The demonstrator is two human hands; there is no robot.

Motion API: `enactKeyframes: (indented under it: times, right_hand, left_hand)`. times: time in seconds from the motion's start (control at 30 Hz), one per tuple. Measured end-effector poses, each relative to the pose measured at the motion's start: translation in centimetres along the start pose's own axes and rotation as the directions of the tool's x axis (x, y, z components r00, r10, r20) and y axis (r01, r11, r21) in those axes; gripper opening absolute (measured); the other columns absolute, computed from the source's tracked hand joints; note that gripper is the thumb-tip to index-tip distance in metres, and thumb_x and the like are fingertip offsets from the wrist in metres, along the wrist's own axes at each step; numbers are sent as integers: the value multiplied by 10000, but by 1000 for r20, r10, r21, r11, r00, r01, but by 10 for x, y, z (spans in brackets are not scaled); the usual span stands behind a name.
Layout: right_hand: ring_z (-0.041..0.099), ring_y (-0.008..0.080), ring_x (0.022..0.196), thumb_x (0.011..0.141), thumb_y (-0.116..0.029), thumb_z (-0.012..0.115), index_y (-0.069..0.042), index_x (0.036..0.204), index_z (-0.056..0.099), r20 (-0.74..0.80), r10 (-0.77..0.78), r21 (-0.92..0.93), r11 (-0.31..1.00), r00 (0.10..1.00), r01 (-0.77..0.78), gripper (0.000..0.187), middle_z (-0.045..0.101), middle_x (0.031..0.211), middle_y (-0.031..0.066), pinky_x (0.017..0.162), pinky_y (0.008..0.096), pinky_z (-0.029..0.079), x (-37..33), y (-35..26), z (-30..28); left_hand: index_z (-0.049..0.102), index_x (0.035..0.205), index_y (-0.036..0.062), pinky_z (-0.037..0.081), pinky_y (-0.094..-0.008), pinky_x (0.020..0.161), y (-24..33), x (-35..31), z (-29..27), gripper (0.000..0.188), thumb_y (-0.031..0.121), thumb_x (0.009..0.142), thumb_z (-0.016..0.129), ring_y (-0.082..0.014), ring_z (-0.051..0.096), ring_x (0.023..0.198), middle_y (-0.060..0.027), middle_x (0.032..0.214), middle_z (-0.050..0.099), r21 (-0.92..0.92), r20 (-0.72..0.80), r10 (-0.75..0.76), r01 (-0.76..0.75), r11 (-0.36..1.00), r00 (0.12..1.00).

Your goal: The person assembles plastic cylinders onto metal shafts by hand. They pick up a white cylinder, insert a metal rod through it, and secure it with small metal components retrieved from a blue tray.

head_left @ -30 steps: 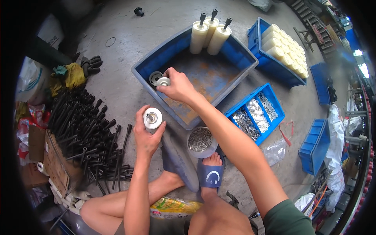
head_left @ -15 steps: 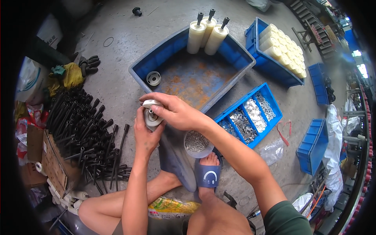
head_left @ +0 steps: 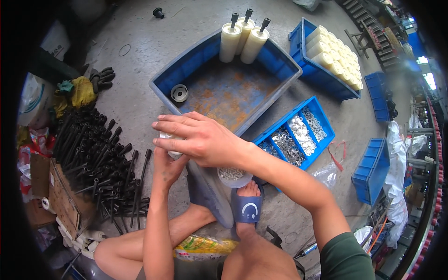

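My left hand (head_left: 169, 167) is wrapped around a white roller (head_left: 175, 154), of which only small patches show. My right hand (head_left: 203, 140) lies across its top, fingers bent over the white end cap (head_left: 167, 136), and its thumb is hidden. The two hands meet just in front of the near left side of a big blue tray (head_left: 156, 88). Inside that tray, a loose white ring-shaped part (head_left: 179, 93) lies at the left. Several cream rollers (head_left: 254, 44) with black sockets on top stand at its far corner.
Black rods (head_left: 88, 158) lie heaped on the left. A divided blue box (head_left: 322, 109) of small metal and white parts sits to the right, near a bowl of pins (head_left: 231, 173). Behind it stands a blue crate (head_left: 322, 77) packed with cream rollers. Another blue bin (head_left: 371, 172) is farther right.
My right hand has moved from pinching the white cap at the roller's end to covering it, fingers now laid over the top. The metal centre seen before is hidden.
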State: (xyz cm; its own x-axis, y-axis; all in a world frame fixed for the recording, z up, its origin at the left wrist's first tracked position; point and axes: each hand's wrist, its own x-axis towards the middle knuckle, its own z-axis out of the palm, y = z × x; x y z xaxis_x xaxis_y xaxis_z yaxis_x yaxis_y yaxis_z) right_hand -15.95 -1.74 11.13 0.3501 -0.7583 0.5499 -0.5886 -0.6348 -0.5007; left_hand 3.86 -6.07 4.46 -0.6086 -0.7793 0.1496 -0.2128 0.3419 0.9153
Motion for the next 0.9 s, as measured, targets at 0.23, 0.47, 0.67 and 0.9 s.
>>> enactKeyframes:
  times: [0.23,0.47,0.67,0.9]
  right_hand:
    - [466,322,1509,911,-185,720,-86,1288,701,67,-140,58,989,988,136,391,564,1550,135,1121,498,469,15,3,5]
    - [475,356,1495,929,-187,710,-62,1229,725,24,-222,166,962,975,215,326,597,1503,148,1106,513,476,28,5,23]
    - [521,377,1435,917,-266,722,-62,1280,685,0,24,-96,995,1000,-24,419,592,1473,206,1105,486,470,27,-1,49]
    - [632,332,1183,925,-213,702,-39,1052,744,-266,401,81,915,877,-395,220,688,1256,156,957,467,529,18,41,21]
  left_hand:
    - [538,1493,-1,470,-403,1140,-10,-4,-26,684,160,887,811,-267,553,1388,-167,1522,567,-179,151,-255,280,943,955]
    - [420,1592,28,427,-427,1185,-35,-11,-52,765,277,954,761,-305,451,1487,-180,1620,452,-4,187,-303,309,951,935]
    - [506,1498,-1,496,-404,1076,-33,-10,-15,652,284,961,740,-262,590,1332,-163,1446,609,-137,-195,-206,181,974,959]
    - [555,1394,31,539,-335,1002,-16,-15,-13,720,-31,753,880,-180,657,1107,-87,1254,682,-327,-249,-332,244,913,910]
